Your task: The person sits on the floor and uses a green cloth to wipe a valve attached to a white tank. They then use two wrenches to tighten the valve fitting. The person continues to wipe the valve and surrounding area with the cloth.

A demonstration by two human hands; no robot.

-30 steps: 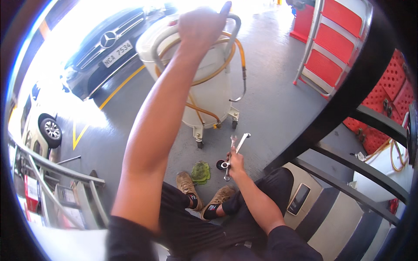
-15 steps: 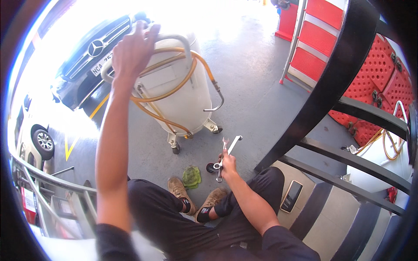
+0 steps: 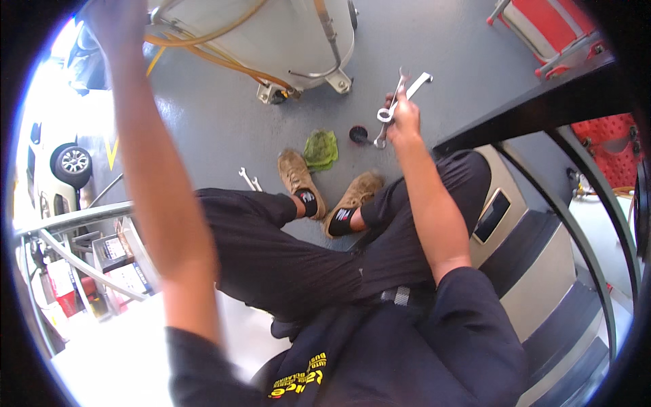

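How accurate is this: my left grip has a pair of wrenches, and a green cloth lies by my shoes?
The side is wrong: the head view shows the pair of wrenches in your right grip. The green cloth does lie by your shoes.

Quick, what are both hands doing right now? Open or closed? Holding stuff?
Left hand: blurred and cut off by the picture's edge, so I can't tell.
Right hand: closed, holding two wrenches.
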